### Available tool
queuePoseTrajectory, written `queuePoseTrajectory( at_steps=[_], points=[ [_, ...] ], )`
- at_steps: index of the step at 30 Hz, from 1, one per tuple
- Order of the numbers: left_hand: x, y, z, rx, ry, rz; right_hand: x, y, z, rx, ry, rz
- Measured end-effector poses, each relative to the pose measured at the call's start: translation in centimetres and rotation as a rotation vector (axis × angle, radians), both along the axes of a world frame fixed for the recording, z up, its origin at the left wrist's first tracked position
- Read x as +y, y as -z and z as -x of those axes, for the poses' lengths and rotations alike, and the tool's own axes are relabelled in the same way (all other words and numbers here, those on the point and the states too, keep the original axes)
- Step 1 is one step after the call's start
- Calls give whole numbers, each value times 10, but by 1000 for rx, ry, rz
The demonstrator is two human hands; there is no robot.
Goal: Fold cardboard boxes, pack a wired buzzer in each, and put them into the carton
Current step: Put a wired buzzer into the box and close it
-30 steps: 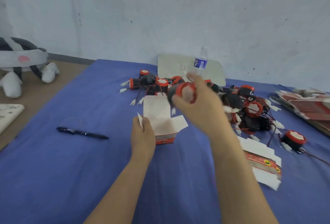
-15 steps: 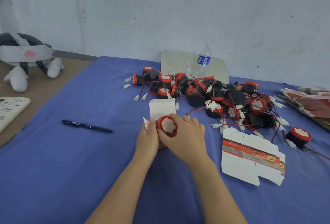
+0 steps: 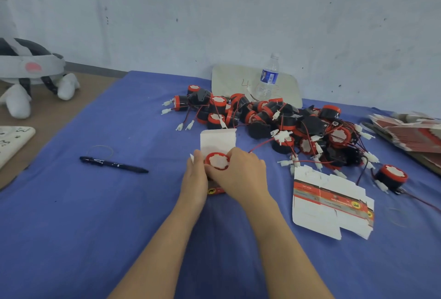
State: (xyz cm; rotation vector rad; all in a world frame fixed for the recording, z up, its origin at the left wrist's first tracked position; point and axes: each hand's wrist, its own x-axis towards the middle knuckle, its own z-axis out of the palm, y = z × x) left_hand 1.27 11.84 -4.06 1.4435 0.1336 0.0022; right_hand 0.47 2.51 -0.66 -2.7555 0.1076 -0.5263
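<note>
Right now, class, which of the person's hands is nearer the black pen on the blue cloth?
Left. The left hand holds the box to the right of the pen; the right hand lies beyond it, farther right, gripping the buzzer.

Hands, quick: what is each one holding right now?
Left hand: holds the box.
Right hand: grips a buzzer at the box's opening.

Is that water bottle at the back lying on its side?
No, the water bottle stands upright, cap at the top, behind the pile of buzzers.
</note>
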Motion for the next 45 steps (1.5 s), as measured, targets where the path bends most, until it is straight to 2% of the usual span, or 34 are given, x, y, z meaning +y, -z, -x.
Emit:
queuePoseTrajectory(
  at_steps=[4, 9, 13, 15, 18, 19, 21, 23, 27, 31, 34, 37, 39, 45],
  points=[
    [-1, -1, 0, 8, -19, -17, -5, 1, 2, 78, -25, 28],
    [-2, 2, 2, -70, 11, -94, -3, 1, 5, 100, -55, 314],
    [-1, 5, 3, -157, -8, -195, -1, -1, 1, 129, -49, 309],
    [-1, 6, 3, -149, -34, -217, -8, -2, 5, 62, -79, 103],
    [-2, 6, 1, -118, -29, -220, -33, -10, 8, -260, 17, -466],
    [-3, 5, 1, -112, -28, -222, -40, -17, 8, -315, 30, -641],
    [-4, 5, 1, -118, -31, -222, -46, -26, 5, -279, -13, -864],
    [-4, 5, 2, -130, -30, -221, -45, -28, 1, -224, -97, -856],
    [-4, 6, 3, -156, -35, -229, -33, -25, -1, -159, -197, -713],
    [-5, 6, 4, -181, -51, -202, -25, -15, -4, 32, -149, -919],
    [-5, 6, 3, -171, -45, -211, -30, -6, -5, -36, -19, -543],
    [-5, 8, 2, -163, -47, -212, -33, -5, 0, -57, 6, -285],
    [-5, 8, 2, -160, -52, -220, -32, -6, 2, -51, 15, -208],
    [-6, 8, 2, -194, -57, -226, -19, -8, 1, 6, -13, -181]
  ],
)
